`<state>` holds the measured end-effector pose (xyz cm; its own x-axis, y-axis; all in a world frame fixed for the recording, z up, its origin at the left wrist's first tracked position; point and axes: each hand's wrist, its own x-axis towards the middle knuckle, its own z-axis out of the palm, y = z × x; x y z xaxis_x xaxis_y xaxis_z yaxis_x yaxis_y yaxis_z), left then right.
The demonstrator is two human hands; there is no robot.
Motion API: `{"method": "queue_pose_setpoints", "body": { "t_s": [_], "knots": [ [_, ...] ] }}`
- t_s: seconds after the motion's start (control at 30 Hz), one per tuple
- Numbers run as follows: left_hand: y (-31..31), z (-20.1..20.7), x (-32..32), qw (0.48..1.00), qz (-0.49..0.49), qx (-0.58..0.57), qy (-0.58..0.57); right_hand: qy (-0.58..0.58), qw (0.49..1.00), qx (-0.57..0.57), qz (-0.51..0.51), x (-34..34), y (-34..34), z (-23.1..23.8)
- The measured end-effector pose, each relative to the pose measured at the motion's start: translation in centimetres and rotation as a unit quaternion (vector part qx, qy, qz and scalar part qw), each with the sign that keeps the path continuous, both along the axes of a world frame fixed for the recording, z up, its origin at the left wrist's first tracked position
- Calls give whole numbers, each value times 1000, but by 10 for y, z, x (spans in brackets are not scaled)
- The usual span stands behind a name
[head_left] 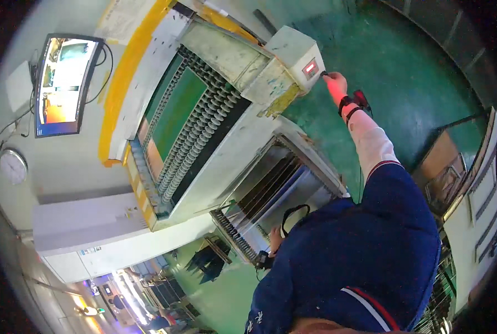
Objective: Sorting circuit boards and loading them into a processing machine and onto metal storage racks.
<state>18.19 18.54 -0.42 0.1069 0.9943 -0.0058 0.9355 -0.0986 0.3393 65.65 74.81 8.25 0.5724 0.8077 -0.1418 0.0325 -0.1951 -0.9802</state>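
Observation:
My right arm reaches far out, and my right hand (336, 87) has its fingers closed on a small black knob (324, 74). The knob sits on the face of a white control box (294, 50) with a lit red display. The box is fixed at the corner of a roller conveyor machine (215, 106). My left hand (275, 240) is low, beside a metal rack (234, 234) holding several upright dark panels (273, 189). Its fingers are small and partly hidden, so their grip is unclear. Bands with small devices circle both wrists.
Green flat panels (177, 111) lie among the machine's rows of rollers. A monitor (64, 86) and a round clock (13, 166) hang on the left wall. Leaning boards (441, 158) stand on the right. A dark stand (208, 260) is on the green floor.

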Motion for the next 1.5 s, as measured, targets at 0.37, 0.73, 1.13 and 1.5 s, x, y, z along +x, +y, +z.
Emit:
{"method": "queue_pose_setpoints", "body": {
  "t_s": [0.37,0.73,1.13,1.5],
  "knots": [
    [17,49,24,975,101,-192,-53,8,999,-28,15,-3,-6,7],
    [-5,19,5,989,-56,138,17,36,998,-34,37,-18,-6,21],
    [6,39,19,974,132,-183,-9,38,999,-31,13,-13,-7,17],
    [10,49,22,998,45,-34,5,45,999,-27,14,-16,-11,21]
  ]
}}
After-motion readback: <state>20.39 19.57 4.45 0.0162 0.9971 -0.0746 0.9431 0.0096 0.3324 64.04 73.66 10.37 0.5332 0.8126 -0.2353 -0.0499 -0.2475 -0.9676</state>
